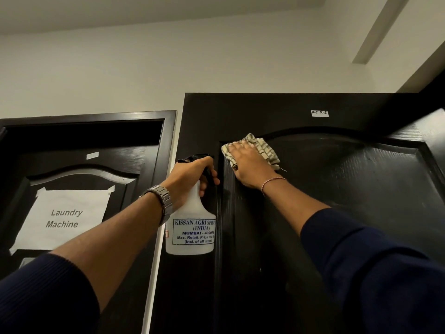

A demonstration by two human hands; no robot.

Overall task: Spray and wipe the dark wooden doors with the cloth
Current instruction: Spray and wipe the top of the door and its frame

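A: What is seen of the right hand point(249, 165)?

B: It is laid flat, fingers straight, on a striped cloth point(261, 149), which is pressed against the dark wooden door point(337, 213) on the right. The cloth is bunched at the upper left corner of the door's arched raised panel, just under the curved moulding. A thin red-and-white thread is worn round that wrist, and a dark blue sleeve point(385, 273) is pushed partway up the forearm.

A: And the left hand point(190, 179)?

B: A white spray bottle point(191, 225) is gripped by it at the neck, the fingers curled round below the black trigger head. The bottle is held upright, just beside the left edge of the same door, and a printed label reading "KISSAN AGRI" and "MUMBAI" is turned to the camera. A metal watch point(162, 201) is worn on that wrist.

A: What else is shown?

B: A second dark door point(144, 165) is set to the left, inside its frame. A paper sign point(65, 218) marked "Laundry Machine" is taped to its panel. A small white label point(319, 113) is stuck near the top of the right door; its writing cannot be read with certainty. Pale wall point(168, 68) and ceiling are seen above both doors.
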